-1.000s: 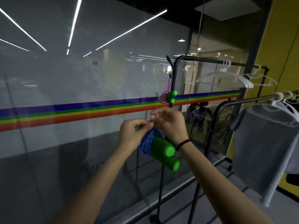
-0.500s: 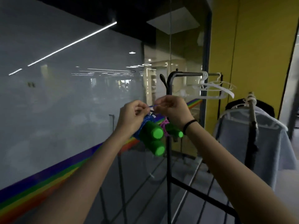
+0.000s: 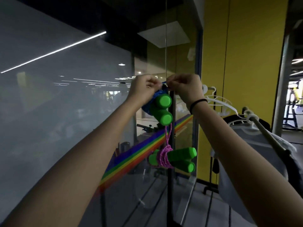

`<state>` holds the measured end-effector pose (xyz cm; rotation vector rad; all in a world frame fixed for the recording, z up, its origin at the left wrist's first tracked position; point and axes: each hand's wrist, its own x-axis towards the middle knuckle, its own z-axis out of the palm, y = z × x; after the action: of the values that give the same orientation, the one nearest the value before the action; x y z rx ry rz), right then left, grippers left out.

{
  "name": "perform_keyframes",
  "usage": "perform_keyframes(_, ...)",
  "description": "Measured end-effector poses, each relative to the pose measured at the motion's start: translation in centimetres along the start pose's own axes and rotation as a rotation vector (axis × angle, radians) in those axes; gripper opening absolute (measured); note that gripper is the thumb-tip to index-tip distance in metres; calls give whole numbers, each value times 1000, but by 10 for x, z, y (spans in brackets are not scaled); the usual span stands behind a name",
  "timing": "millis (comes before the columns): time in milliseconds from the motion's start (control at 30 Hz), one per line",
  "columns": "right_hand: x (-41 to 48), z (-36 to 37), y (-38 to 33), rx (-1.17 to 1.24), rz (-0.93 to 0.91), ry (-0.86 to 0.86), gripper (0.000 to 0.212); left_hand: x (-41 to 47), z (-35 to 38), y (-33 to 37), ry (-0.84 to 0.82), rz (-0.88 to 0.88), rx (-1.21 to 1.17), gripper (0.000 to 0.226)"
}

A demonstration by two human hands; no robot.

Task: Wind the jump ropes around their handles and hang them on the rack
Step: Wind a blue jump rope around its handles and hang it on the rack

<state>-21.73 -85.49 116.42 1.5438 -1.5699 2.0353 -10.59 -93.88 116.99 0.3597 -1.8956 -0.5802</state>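
Blue-roped handles (image 3: 161, 108) hang against rack post (image 3: 171, 185); left hand (image 3: 144, 90) and right hand (image 3: 185, 90) pinch their loop, grips narrow.

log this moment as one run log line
step: hanging blue rope | left hand, right hand: pinching its loop at rack post top | pink rope: hung below

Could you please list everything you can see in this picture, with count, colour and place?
blue jump rope: one, blue cord wound on green handles, held up at the rack's top.
pink jump rope: one, pink cord wound on green handles, hanging by a loop against the rack's post.
rack: one, black, centre.
hangers: several, white, right of the hands.
grey garment: one, on a hanger, right.
rainbow stripe: one, on the glass wall.
left hand: pinching the blue loop.
right hand: pinching the blue loop, black wristband.
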Motion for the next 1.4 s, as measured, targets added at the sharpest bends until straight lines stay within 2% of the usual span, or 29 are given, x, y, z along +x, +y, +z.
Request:
perform_keyframes(133, -2, -4, 13, 56, 65, -81, 14, -2, 3, -18, -105, -96, -241, 24)
perform_keyframes(267, -11, -6, 35, 37, 108, -92, 10, -11, 14, -32, -159, -127, -202, 22)
perform_keyframes(400, -22, -1, 46, -102, 66, -5, 2, -13, 17, -33, -156, -144, -220, 19)
perform_keyframes(467, -25, 4, 45, -126, 95, 4, 7, -14, 12, -32, -162, -126, -144, 16)
perform_keyframes(567, -30, 6, 33, -159, 141, -6, 18, -26, 2, -28, -121, -123, -67, 10)
perform_keyframes(667, -48, -3, 15, -157, 144, -16, 4, -50, -12, -14, -45, -130, -120, 8)
perform_keyframes(800, -99, -21, -22, -96, 118, -53, 8, -98, -41, 21, 24, -140, -166, 17)
perform_keyframes(967, -185, -57, -66, -25, 103, -163, 14, -182, -72, 57, 31, -162, -242, 16)
perform_keyframes(1133, -250, -100, -92, 39, 224, -232, 10, -263, -97, 76, 68, -258, -210, 11)
perform_keyframes(1400, -348, -144, -93, 184, 466, -391, 17, -384, -94, 96, 93, -446, -205, 24)
